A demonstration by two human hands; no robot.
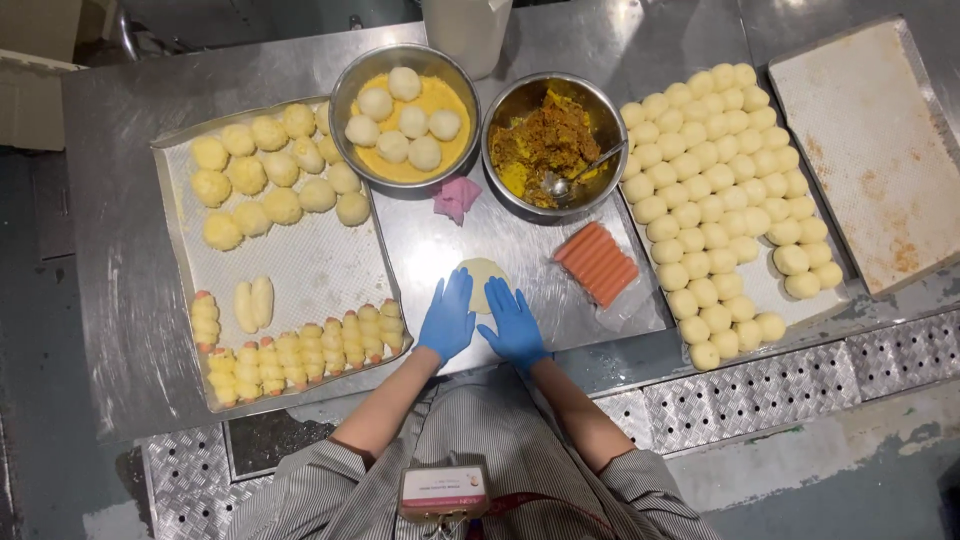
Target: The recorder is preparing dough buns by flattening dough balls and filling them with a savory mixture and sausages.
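Observation:
Both my hands wear blue gloves and lie flat on the steel table. A flattened pale dough disc [482, 273] sits between them. My left hand [447, 318] presses its left edge and my right hand [512, 324] presses its lower right edge, fingers spread. Neither hand grips anything. Just right of the disc lies a row of orange sausages [597, 263] on clear plastic.
A left tray [300, 270] holds coated balls and wrapped sausage rolls. A bowl of yellow crumbs [405, 115] contains several balls. A filling bowl [548, 143] has a spoon. A right tray [775, 290] carries many dough balls. An empty tray [870, 150] lies far right. A pink cloth [455, 197] lies between the bowls.

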